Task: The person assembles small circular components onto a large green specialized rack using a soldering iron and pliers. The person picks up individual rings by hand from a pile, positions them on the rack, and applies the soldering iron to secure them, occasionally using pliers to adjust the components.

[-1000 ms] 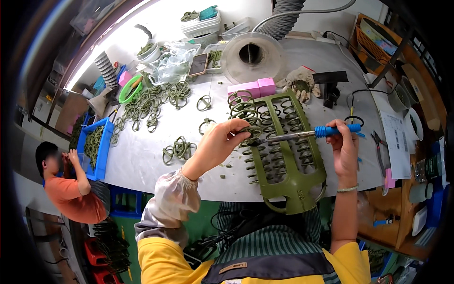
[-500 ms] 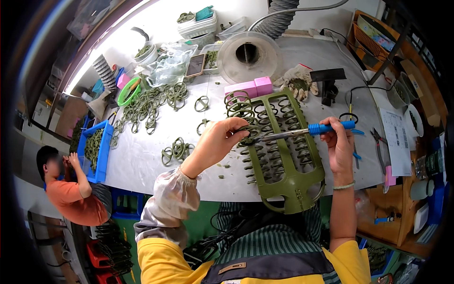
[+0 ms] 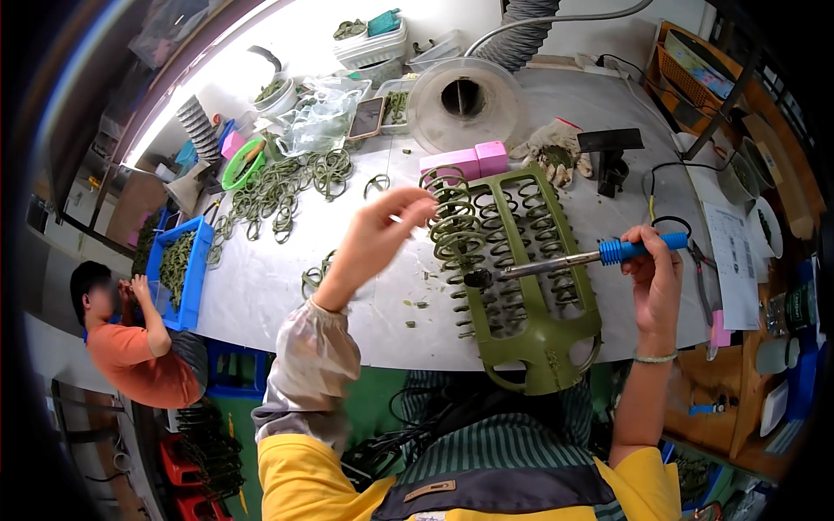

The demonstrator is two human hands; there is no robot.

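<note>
Grey table [image 3: 261, 317], white wall [image 3: 599, 33] past its far edge, strip light [image 3: 156, 130] leftward, green floor [image 3: 380, 395] by its near edge

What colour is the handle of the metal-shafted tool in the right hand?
The handle is bright blue; it shows best in the head view.

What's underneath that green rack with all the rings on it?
Through gaps in the green rack, patches of grey tabletop show. The rack and its green rings cover the rest, so whether anything else lies beneath can't be seen.
</note>
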